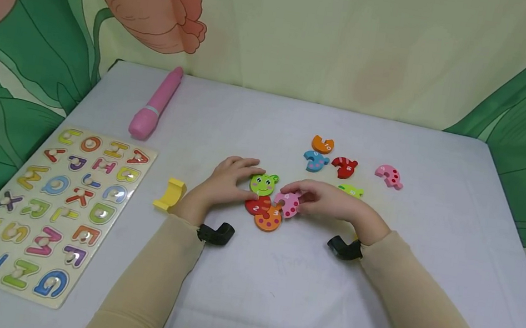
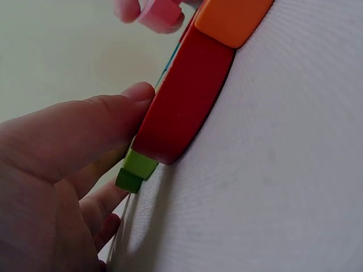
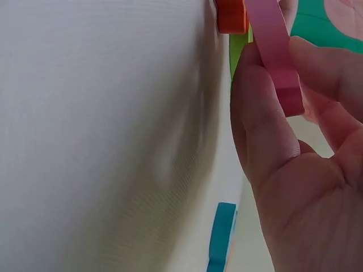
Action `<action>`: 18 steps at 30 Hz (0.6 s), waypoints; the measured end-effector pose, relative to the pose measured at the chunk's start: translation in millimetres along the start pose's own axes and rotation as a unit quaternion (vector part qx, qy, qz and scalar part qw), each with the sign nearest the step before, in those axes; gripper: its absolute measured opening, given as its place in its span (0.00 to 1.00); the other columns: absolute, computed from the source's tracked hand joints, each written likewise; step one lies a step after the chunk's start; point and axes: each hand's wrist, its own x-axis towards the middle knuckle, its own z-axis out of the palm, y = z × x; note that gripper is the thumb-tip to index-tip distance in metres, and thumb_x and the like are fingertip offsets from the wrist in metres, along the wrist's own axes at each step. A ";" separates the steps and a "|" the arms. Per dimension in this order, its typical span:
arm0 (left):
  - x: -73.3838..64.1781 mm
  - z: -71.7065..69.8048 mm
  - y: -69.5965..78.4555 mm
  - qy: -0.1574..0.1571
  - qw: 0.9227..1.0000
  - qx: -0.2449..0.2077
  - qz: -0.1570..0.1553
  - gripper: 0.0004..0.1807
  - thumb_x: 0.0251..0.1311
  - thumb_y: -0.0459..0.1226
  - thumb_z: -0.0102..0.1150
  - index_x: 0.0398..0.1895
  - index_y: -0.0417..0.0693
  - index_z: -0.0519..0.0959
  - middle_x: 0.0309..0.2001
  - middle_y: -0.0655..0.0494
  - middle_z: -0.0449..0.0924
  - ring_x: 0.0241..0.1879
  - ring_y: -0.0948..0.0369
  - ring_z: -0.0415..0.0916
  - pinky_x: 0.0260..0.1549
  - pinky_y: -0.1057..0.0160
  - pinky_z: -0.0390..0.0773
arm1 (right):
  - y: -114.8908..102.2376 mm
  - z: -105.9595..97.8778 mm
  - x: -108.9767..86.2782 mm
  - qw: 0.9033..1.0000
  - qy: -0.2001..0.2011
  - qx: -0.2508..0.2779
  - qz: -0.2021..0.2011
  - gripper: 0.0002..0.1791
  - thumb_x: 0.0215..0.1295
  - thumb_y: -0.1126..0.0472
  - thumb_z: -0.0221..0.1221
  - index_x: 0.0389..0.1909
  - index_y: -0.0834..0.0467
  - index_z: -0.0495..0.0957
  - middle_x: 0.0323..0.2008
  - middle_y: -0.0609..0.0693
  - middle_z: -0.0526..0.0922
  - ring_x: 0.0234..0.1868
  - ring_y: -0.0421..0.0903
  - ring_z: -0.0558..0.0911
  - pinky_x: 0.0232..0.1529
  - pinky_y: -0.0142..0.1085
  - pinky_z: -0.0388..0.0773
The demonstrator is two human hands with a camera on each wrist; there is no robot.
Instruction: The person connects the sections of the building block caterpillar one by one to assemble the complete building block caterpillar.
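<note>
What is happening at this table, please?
A person's right hand pinches a pink spotted piece, held off the table, near an orange piece. The left hand rests its thumb on a red piece, which touches the green face piece and the orange one. Other small pieces lie farther back.

Pink polka-dot puzzle piece (image 1: 290,207) is pinched by the right hand (image 1: 327,200); alphabet peg board (image 1: 58,200) is parked along the surface's (image 1: 267,310) left edge.
</note>
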 end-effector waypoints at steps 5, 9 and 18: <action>-0.2 0.0 0.1 0.000 1.000 -0.005 -0.003 0.32 0.50 0.53 0.58 0.61 0.65 0.67 0.69 0.62 0.54 0.68 0.55 0.44 0.64 0.44 0.48 | -0.6 3.0 1.0 1.000 0.007 -0.013 0.012 0.22 0.60 0.62 0.57 0.57 0.47 0.71 0.53 0.48 0.73 0.49 0.46 0.71 0.48 0.37 0.73; 0.0 0.1 0.0 -0.001 1.000 -0.007 -0.005 0.32 0.50 0.53 0.59 0.61 0.65 0.67 0.69 0.63 0.54 0.68 0.55 0.44 0.65 0.44 0.48 | 0.3 4.9 1.9 0.999 0.005 -0.026 0.018 0.23 0.58 0.61 0.58 0.56 0.47 0.71 0.50 0.48 0.74 0.47 0.46 0.71 0.46 0.35 0.73; 0.0 -0.3 0.5 -0.001 1.000 -0.006 -0.008 0.32 0.49 0.53 0.59 0.61 0.64 0.67 0.69 0.63 0.54 0.68 0.55 0.44 0.65 0.44 0.48 | 0.5 9.1 5.8 0.996 0.004 -0.084 0.011 0.25 0.56 0.60 0.60 0.56 0.47 0.71 0.56 0.47 0.71 0.54 0.46 0.69 0.52 0.40 0.73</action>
